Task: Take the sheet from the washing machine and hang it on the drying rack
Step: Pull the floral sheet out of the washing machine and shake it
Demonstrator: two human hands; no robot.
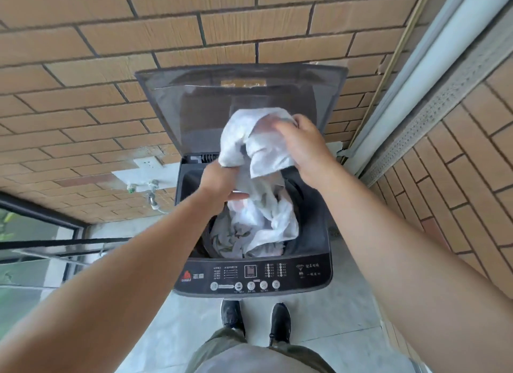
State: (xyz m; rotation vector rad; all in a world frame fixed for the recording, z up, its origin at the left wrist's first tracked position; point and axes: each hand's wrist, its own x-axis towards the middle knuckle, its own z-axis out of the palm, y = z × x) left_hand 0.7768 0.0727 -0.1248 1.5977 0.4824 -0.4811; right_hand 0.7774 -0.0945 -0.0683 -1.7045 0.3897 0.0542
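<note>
Both hands were on it! The left hand [219, 182] gripped a bunch of the sheet [258, 150] low over the drum. The right hand [302, 147], higher and across from it, clutched a fold near the top. Between them the white cloth hung half lifted, its lower length trailing below both hands into the washing machine [313, 250]. Lift-out begun, I'd judge, not finished. No drying rack showed, so the hanging was all to come.

The sheet [266, 150] was white with faint grey-green print; the washing machine [305, 278] dark grey; the wall [83, 95] at twelve o'clock, tan brick-patterned.
</note>
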